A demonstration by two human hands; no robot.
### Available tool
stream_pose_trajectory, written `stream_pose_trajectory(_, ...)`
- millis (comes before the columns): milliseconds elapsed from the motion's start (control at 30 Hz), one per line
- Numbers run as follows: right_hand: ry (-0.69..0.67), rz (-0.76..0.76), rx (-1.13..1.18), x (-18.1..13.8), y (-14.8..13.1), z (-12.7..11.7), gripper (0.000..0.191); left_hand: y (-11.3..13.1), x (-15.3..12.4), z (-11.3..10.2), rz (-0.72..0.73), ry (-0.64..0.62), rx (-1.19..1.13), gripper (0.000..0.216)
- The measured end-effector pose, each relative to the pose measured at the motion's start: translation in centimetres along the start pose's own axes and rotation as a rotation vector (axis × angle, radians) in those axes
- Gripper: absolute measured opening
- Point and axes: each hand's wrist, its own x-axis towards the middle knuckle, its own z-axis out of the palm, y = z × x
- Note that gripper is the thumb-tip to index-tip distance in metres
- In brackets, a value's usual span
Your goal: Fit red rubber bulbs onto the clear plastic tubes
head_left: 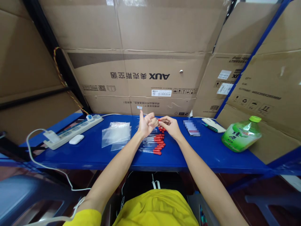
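Note:
My right hand [171, 125] pinches the red bulb of a dropper [159, 119] between thumb and fingertips. Close against it, my left hand [147, 124] has its fingers curled round the clear tube end, with the thumb raised. A small white label with blue print [139, 107] shows at the left thumb's tip; whether it is stuck there I cannot tell. Below both hands, several droppers with red bulbs [157, 152] lie side by side on the blue table [174, 157], their clear tubes pointing left. Fingers hide part of the held dropper.
Clear plastic bags [117, 133] lie left of the droppers. Further left are a white power strip [75, 130] and a white earphone case [76, 139]. On the right are a phone [191, 128], a green-handled screwdriver [210, 127] and a green bottle [242, 135]. Cardboard [141, 62] walls the back.

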Motion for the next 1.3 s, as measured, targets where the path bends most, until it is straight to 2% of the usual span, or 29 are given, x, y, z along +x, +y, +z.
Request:
stream_pose_trajectory(233,0.062,-0.017,0.016,0.1,-0.1,0.5,0.032,-0.1,0.0,0.0,0.015,0.013,-0.008,0.071)
stream_pose_trajectory(467,0.103,-0.011,0.048,0.1,0.3,0.8,0.033,0.1,0.1,-0.3,0.01,-0.032,0.085,0.077)
stream_pose_trajectory(867,0.157,-0.1,0.002,-0.1,0.7,1.0,0.028,0.2,0.4,-0.5,0.037,-0.065,0.235,0.078)
stream_pose_trajectory(1033,0.176,-0.13,-0.057,-0.2,0.9,0.9,0.027,0.2,0.4,-0.4,0.023,-0.038,0.208,0.074)
stream_pose_trajectory(1300,0.207,-0.252,-0.259,-0.5,0.8,0.9,0.017,0.5,0.4,-0.6,0.009,-0.107,0.254,0.073)
